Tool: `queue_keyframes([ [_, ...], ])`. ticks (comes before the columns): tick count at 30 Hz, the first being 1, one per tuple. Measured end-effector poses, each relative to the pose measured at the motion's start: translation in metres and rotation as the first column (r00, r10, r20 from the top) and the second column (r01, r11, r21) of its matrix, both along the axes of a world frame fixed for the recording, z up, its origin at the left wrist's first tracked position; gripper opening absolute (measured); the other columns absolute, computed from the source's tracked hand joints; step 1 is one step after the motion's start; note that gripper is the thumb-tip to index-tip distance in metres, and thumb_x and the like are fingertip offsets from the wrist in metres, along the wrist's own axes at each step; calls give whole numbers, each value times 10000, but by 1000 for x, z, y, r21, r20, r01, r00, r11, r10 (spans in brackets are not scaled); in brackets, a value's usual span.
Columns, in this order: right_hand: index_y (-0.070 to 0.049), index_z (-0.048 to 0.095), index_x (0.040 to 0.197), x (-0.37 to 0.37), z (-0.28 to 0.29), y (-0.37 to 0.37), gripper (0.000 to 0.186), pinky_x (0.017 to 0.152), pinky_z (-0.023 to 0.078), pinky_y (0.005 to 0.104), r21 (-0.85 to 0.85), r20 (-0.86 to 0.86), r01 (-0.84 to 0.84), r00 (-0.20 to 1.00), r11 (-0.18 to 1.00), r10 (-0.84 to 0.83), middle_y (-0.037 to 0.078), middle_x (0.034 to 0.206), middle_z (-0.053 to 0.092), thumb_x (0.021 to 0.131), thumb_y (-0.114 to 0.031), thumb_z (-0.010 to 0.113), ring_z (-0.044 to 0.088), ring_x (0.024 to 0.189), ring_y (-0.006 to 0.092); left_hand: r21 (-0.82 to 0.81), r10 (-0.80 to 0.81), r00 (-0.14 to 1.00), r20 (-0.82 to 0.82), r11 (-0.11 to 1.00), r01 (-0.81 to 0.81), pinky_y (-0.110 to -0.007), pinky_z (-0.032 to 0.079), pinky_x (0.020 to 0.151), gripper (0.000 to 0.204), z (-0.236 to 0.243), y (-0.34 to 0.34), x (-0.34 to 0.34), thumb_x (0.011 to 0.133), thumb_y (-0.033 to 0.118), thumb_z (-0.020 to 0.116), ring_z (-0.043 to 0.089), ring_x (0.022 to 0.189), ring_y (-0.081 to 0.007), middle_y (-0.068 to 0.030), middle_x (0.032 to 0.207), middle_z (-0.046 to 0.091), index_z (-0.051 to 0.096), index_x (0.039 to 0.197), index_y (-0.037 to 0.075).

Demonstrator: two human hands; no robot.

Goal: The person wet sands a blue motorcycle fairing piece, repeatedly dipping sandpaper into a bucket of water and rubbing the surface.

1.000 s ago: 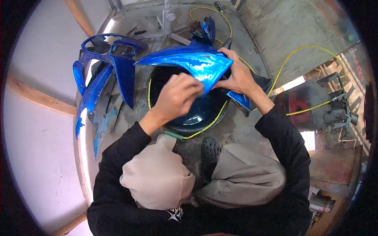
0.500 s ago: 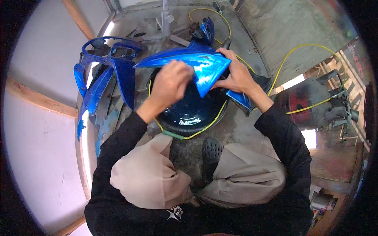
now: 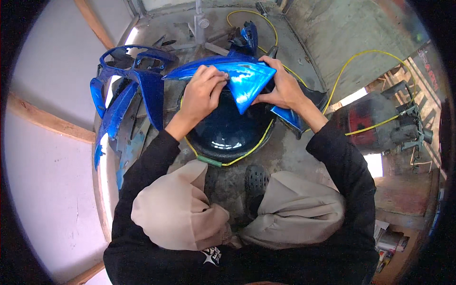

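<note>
Slip risk: the blue panel (image 3: 249,84) could drop into the black basin (image 3: 213,126) below it if the right hand (image 3: 283,89), gripping only one end, gave way under the left hand's (image 3: 202,95) push.
Scuff risk: uneven fingertip pressure, or grit, might mark the glossy face.
Right hand pose: closed around the panel's right corner, fingers at the far edge, thumb at the near side, forearm reaching in from the near right.
Left hand pose: fingers bunched, tips against the panel left of its middle; whether they pinch something small cannot be told.
Panel place: over the basin's far part, slender tip pointing left toward a blue fairing (image 3: 149,97).
</note>
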State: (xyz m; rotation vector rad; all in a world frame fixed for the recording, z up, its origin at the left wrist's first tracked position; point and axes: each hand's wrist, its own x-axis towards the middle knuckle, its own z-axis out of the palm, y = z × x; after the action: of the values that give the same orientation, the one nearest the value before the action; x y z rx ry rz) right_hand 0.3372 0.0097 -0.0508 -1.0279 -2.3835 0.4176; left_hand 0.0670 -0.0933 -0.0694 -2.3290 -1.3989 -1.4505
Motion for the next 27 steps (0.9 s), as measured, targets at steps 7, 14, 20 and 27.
queue_keyframes([
  [7,-133,456,1637,0,2,3,1308,1153,538,529,-3,1,-14,1000,1000,14,193,1526,587,584,-632,1050,635,1391,459,66,-74,993,-93,995,80,-469,552,884,128,2,-2,0,888,59,771,671,988,-370,-139,1043,680,747,1010,29],
  [14,-152,452,1639,0,-2,5,1303,1153,531,520,-7,-13,-13,1000,1000,12,198,1525,589,590,-648,1046,639,1386,452,9,-231,973,-25,973,231,-472,554,922,145,-9,3,-4,929,46,778,698,1034,-389,-158,1085,721,772,1072,27],
  [20,-158,434,1652,-1,0,5,1325,1151,531,527,28,6,-8,1000,1000,8,197,1522,594,585,-655,1044,646,1374,453,-452,43,771,635,830,327,-307,530,881,267,-33,12,-42,1103,248,747,660,940,-75,22,1041,799,820,1207,14],
  [27,-161,439,1651,0,-2,5,1326,1164,527,525,-14,17,0,1000,1000,1,196,1563,576,582,-667,1039,633,1398,454,-784,105,864,493,483,389,-318,524,810,249,-97,19,-68,1069,257,778,652,905,-66,25,976,778,846,1138,28],
])
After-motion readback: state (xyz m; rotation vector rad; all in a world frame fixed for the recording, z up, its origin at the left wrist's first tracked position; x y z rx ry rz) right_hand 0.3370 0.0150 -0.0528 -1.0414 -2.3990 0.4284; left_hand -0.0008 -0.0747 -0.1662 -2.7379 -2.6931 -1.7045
